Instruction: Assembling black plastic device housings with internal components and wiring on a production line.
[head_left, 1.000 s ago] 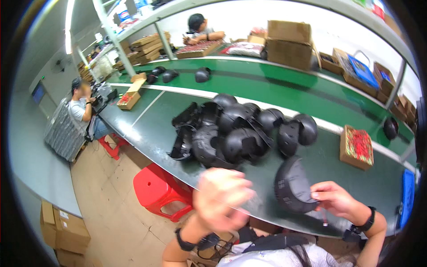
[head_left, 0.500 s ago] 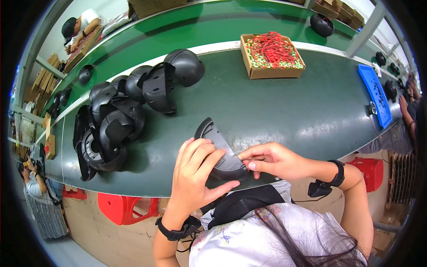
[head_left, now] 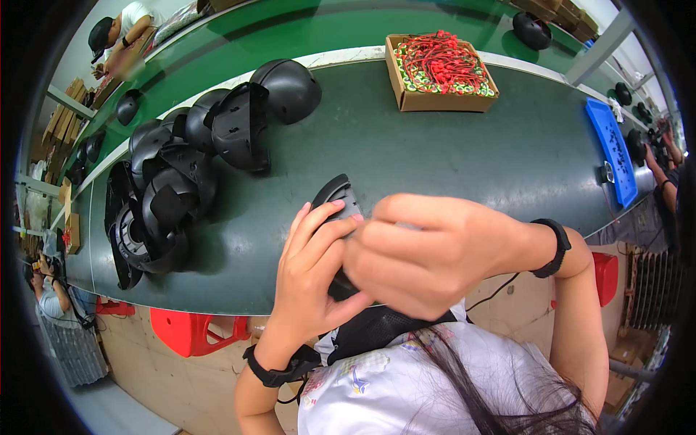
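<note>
A black half-round plastic shell [head_left: 338, 190] stands on the near part of the green bench, mostly covered by my hands. My left hand [head_left: 312, 268] grips it from the left, fingers over its upper face and thumb low at the near side. Over the shell's right side is my right hand [head_left: 435, 254], its fingers curled in and slightly smeared by motion. Its fingertips are hidden behind the knuckles, so I cannot make out what they pinch.
Several black domed shells [head_left: 174, 188] are heaped on the left. A cardboard box [head_left: 442, 101] of red and black wires stands at the far side. A blue tray [head_left: 609, 148] of small dark parts lies right. Red stools [head_left: 192, 332] stand below; other people work at both sides.
My right hand has moved left and up from the shell's right edge, now covering much of it with fingers curled. My left hand still holds the shell. The whole view has shifted slightly.
</note>
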Available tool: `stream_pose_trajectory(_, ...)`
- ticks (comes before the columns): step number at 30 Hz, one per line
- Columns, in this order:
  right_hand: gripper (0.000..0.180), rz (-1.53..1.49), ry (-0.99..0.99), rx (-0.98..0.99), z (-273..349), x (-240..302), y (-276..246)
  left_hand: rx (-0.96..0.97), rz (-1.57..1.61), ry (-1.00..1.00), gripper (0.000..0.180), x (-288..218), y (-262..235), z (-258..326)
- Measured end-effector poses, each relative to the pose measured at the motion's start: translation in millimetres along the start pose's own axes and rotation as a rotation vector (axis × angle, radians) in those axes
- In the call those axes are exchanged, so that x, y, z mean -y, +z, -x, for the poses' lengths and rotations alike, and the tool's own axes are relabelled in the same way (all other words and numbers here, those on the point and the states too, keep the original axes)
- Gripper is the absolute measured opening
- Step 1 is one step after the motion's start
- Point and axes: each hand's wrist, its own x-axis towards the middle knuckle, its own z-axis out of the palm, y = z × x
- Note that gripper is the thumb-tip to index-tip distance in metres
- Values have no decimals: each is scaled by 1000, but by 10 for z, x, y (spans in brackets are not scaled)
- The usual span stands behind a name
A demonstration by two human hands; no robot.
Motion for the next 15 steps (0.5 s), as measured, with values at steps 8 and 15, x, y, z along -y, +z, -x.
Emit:
stream_pose_trajectory(8, 29, -393, 305, -199, 106, -79, -50, -241, 92, 2, 29, 46, 265, 30)
stream_pose_trajectory(15, 33, -415, 822, 83, 656, -495, 54, -325, 163, 2, 53, 63, 290, 70)
